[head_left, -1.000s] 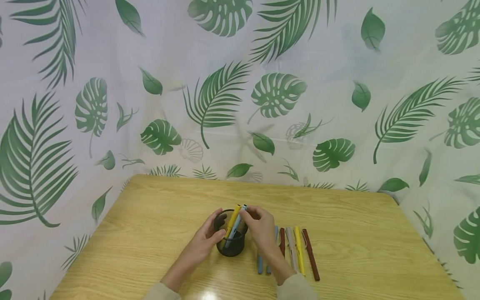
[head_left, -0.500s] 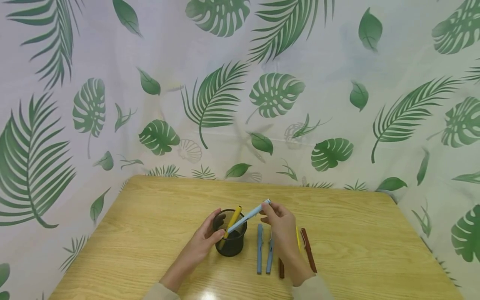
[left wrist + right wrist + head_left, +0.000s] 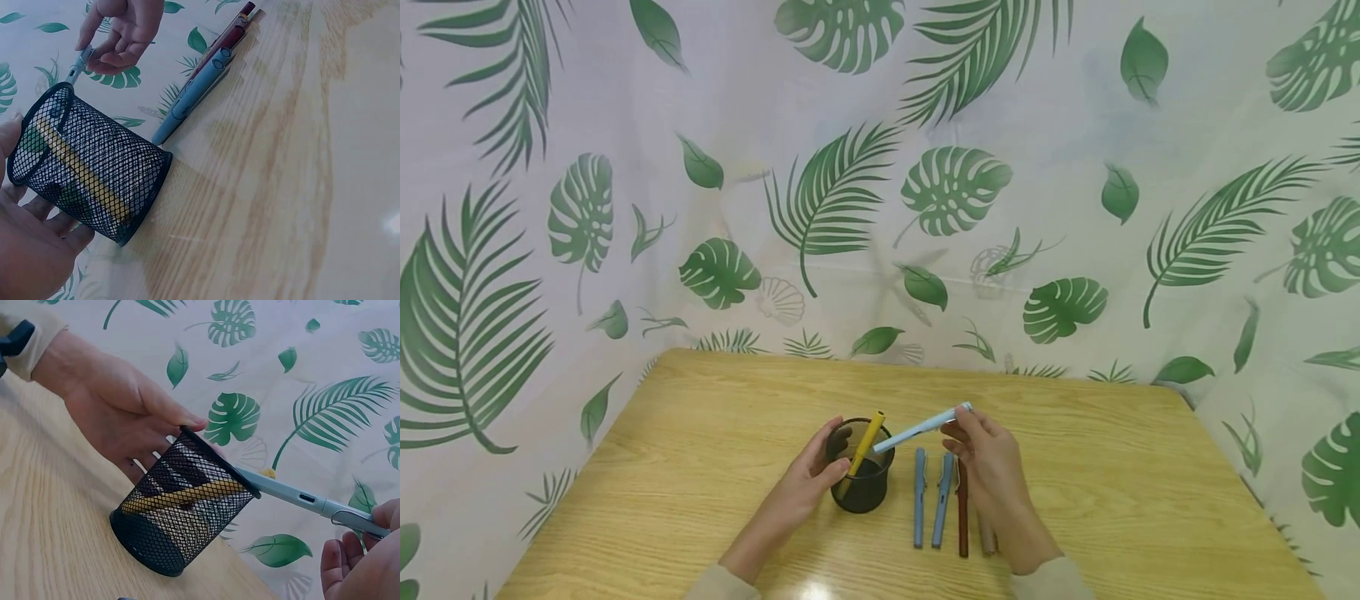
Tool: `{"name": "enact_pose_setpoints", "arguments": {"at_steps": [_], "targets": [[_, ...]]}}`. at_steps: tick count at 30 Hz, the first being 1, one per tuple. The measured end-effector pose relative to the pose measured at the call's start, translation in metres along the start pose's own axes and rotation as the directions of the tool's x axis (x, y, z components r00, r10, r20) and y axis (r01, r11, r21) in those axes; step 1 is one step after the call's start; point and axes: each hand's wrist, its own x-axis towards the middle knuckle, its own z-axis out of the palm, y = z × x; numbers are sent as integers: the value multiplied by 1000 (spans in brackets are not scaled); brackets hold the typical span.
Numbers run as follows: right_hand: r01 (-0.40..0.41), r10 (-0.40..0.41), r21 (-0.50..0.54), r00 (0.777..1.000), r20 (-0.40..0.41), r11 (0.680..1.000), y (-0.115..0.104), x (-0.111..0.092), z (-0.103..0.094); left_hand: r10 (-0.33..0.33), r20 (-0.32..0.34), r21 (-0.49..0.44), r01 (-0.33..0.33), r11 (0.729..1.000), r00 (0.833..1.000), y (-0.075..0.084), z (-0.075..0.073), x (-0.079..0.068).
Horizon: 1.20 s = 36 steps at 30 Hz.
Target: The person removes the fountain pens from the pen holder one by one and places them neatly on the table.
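Observation:
My left hand (image 3: 805,483) holds a black mesh pen cup (image 3: 861,497) on the wooden table, thumb at the rim and fingers round the far side. Inside leans a yellow pen (image 3: 867,442), also visible through the mesh in both wrist views. Between thumb and fingers, my right hand (image 3: 996,467) pinches a light blue pen (image 3: 917,430) by its clip end. That pen slants down to the left, its lower end at the cup's right rim. Below lie two blue pens (image 3: 919,500), a dark red pen (image 3: 963,517) and a grey pen (image 3: 987,537) partly hidden by my right hand.
The wooden table (image 3: 722,417) reaches back to a leaf-printed cloth (image 3: 850,275), which also rises at both sides. The loose pens lie side by side to the right of the cup. Light glares off the table's front (image 3: 816,590).
My right hand has moved right, drawing the light blue pen up out of the cup and tilting it flatter. The yellow pen and left hand stay put. More blue pens show; others are now covered.

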Motion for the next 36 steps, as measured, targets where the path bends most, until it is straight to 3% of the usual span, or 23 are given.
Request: {"name": "enact_pose_setpoints", "arguments": {"at_steps": [4,8,11,26,36], "targets": [[-62,58,123,998,38,990,-2,2,-9,8,0,5,-8,1000,1000,0,-1,0],[-114,104,264,993,51,958,-8,3,-20,4,-4,13,-4,1000,1000,0,-1,0],[-125,116,305,992,48,944,-13,5,-32,-1,-4,18,1,1000,1000,0,-1,0],[-168,156,338,986,61,926,-49,5,-118,-9,23,-2,10,1000,1000,-1,-1,-3],[-68,60,180,997,50,981,-66,1,-150,1,27,-5,0,1000,1000,0,-3,-1]]}}
